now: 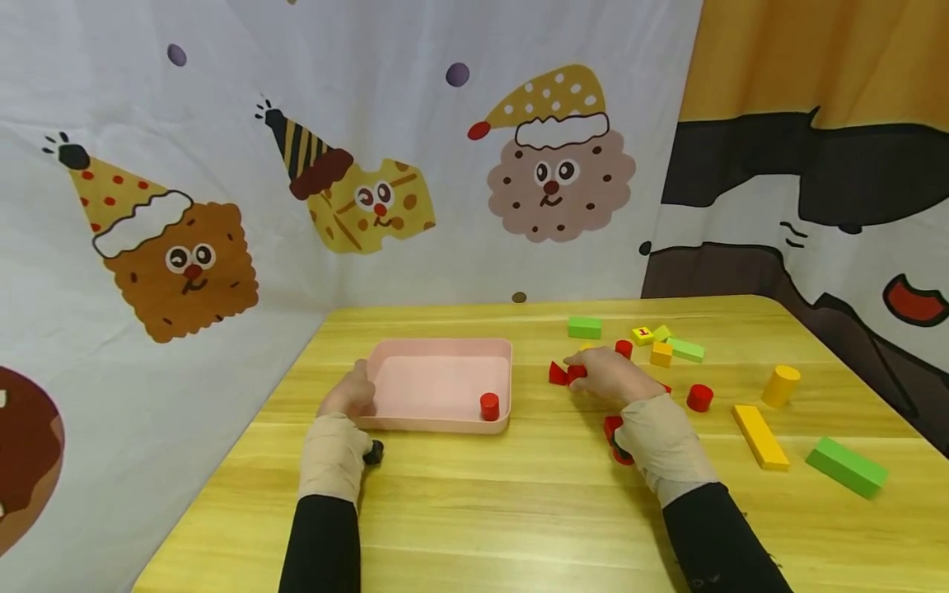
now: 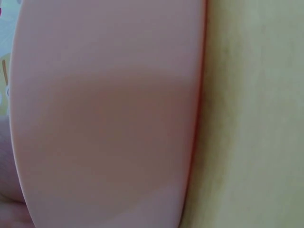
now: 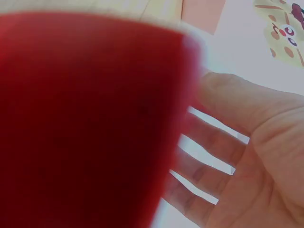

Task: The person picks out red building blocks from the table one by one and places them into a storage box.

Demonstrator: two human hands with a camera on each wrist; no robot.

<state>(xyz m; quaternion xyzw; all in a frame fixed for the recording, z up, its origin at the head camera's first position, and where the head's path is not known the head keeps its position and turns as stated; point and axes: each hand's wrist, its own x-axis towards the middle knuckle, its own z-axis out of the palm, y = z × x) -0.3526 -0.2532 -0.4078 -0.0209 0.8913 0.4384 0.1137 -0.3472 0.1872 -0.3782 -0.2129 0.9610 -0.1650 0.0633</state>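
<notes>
At the left side of a pink tray [image 1: 437,424], my left hand [image 1: 348,391] grips the rim. In the left wrist view the tray's wall [image 2: 109,118] fills much of the picture, hiding most of that hand. One red cylinder [image 1: 489,406] stands inside the tray, in its near right corner. My right hand [image 1: 611,375] reaches over the blocks and pinches a small red block [image 1: 577,375] at its fingertips. Beside it lies a red triangular block [image 1: 557,373]. Close to the right wrist camera, a large blurred red shape [image 3: 85,118] hides part of the fingers.
Under my right wrist is another red block [image 1: 612,428]. To its right are a red cylinder [image 1: 700,398], a yellow cylinder [image 1: 782,385], a long yellow block [image 1: 760,438] and a green block [image 1: 847,467]. Several small blocks lie farther back, near a green block [image 1: 585,328].
</notes>
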